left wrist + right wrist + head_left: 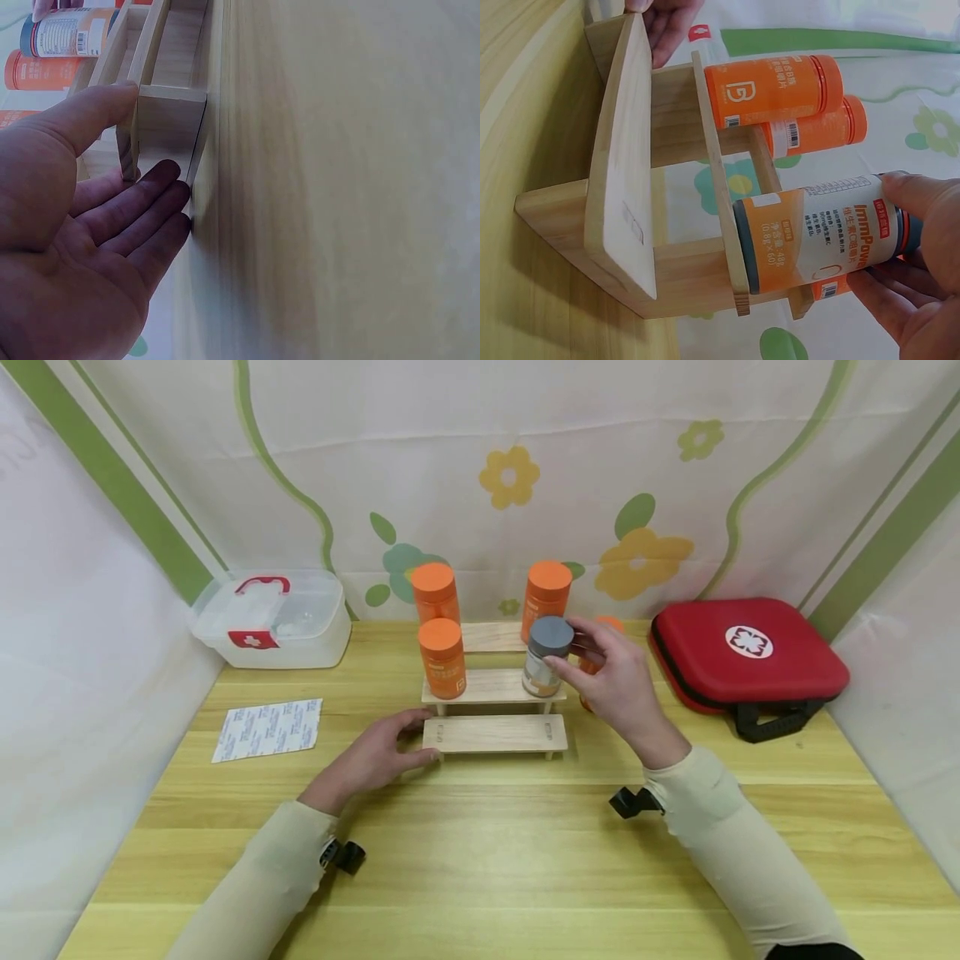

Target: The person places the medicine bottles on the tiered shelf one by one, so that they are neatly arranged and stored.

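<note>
My right hand (618, 681) grips a supplement bottle (542, 672) with a grey cap near its top, thumb on one side and fingers on the other. The bottle stands upright, its base at the right end of the middle step of a wooden three-step rack (495, 735). With thumb and forefinger at opposite edges, my left hand (90, 202) holds the left end of the lowest step; its other fingers extend beside the rack's side panel. An orange bottle (444, 660) occupies the middle step's left end. Two more orange bottles, left (435, 589) and right (546, 593), stand on the top step.
Behind my right hand, another orange bottle (609, 625) is mostly hidden. A clear first-aid box (300, 639) sits at the back left, with a printed white packet (267, 731) in front. On the right lies a red first-aid case (795, 652) with a black handle.
</note>
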The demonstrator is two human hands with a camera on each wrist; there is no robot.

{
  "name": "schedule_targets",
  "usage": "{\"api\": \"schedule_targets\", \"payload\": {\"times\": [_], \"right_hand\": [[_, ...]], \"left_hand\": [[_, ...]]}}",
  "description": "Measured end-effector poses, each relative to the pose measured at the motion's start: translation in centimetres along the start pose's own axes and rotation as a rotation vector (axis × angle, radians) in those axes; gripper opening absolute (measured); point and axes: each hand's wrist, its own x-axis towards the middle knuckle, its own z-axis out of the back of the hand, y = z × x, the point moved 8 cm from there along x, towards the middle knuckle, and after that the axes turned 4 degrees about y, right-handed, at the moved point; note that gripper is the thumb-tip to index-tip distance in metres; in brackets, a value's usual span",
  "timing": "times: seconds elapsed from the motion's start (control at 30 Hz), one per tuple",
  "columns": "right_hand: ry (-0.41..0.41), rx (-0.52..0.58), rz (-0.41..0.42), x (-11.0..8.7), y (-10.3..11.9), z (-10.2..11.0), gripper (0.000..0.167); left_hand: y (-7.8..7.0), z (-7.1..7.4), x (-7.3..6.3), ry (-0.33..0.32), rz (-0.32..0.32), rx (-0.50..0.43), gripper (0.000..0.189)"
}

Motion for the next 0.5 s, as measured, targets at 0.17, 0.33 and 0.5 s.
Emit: {"api": "schedule_targets", "payload": {"times": [0.17,0.33,0.5], "right_hand": [[0.001,-0.045,0.002,0.0,0.0,-0.2,0.063],[0.02,-0.044,-0.007,-0.2,0.1,0.0,0.064],[0.015,-0.018,0.0,-0.5,0.3,1.0,0.061]], "left_hand": [[0.2,0.0,0.1,-0.002,-0.005,-0.01,0.067],[0.3,-0.1,0.2,-0.001,-0.002,-0.016,0.068],[0.3,0.0,0.0,0.005,0.008,-0.02,0.07]]}}
